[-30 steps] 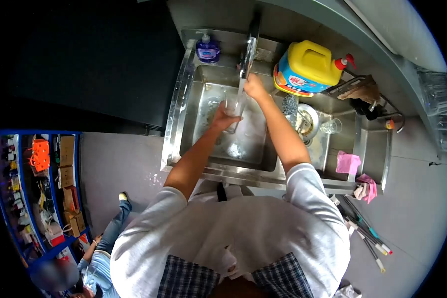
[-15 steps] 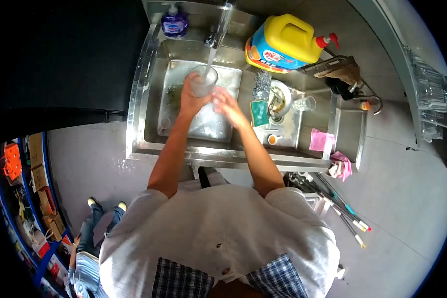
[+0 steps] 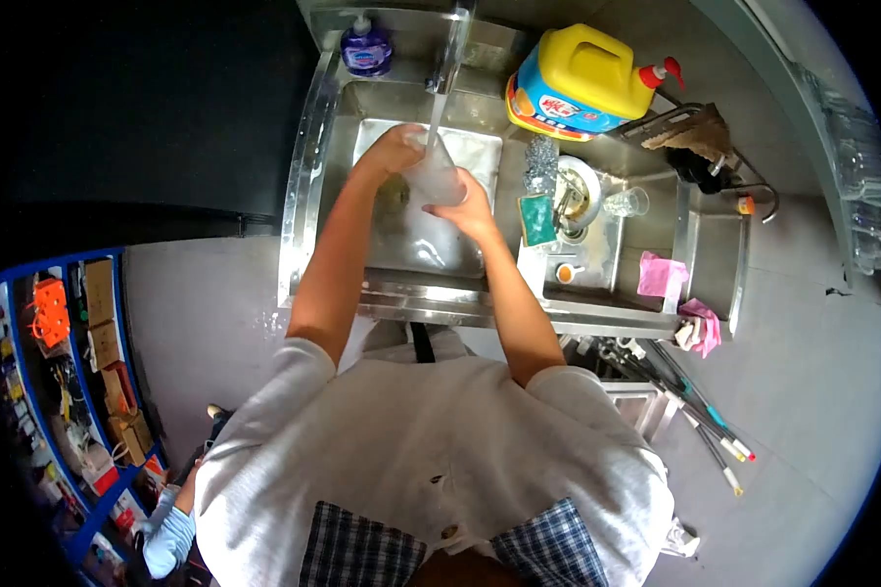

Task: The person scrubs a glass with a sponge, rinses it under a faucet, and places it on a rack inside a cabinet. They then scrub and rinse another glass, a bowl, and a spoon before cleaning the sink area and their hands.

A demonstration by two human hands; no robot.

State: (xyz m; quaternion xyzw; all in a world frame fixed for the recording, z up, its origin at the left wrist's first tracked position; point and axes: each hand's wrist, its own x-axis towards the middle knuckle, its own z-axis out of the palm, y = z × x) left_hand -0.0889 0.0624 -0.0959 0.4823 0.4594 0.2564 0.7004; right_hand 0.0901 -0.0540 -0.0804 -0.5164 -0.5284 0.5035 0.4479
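Observation:
A clear glass lies tilted between my two hands under the running faucet, over the left basin of a steel sink. My left hand grips its upper left end. At its lower right end, my right hand has its fingers around it. Water falls from the faucet onto the glass. Right of my right hand, a green sponge and a steel scourer rest on the divider between the basins.
The right basin holds a white bowl, another glass and a small cup. Behind stand a yellow jug and a purple soap bottle. Pink cloths hang at right. A person is at lower left.
The glass has gone from upright to tilted, with my right hand now wrapped round its lower end. The view has shifted, and the person at lower left shows less.

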